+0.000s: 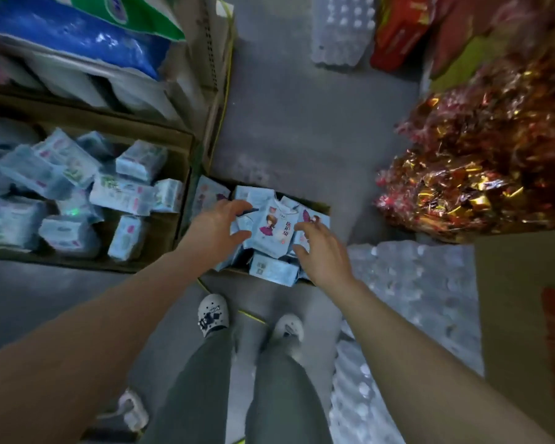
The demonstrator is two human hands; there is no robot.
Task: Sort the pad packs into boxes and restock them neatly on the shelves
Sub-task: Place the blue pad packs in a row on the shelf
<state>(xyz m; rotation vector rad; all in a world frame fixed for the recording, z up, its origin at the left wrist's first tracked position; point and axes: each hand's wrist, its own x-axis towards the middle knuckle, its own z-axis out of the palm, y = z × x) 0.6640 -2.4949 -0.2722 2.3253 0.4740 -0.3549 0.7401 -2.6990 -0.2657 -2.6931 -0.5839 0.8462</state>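
Head view: the person stands over a small cardboard box point(318, 209) on the floor point(285, 123), heaped with light-blue pad packs. The left hand point(217, 227) and right hand point(321, 251) reach in from either side of one pack point(271, 230), the one with a cartoon girl printed on it, lying on top of the heap. The left hand's fingers point(237, 208) are spread and bent, thumb near the pack's left edge; the right hand's fingers point(305, 227) are likewise apart and curved at its right edge. Neither hand looks clamped on it yet; whether the tips touch the wrapper I cannot tell, as the picture is blurred.

To the left sits a larger box point(173, 248) holding a loose jumble of other pale packs point(122, 193), under a shelf point(210, 52) stacked with blue and green bags point(77, 40). Shrink-wrapped bottles point(414, 283) lie just right of the feet, and a shiny red-and-gold bundle point(478, 155) fills the right side.

The step in hand seems to be lifting the top pack. To do it well, close both hands on opposite edges together, lift straight up so neighbouring packs do not spill over the low rim, and keep the printed face up so its kind can be matched to the right box.
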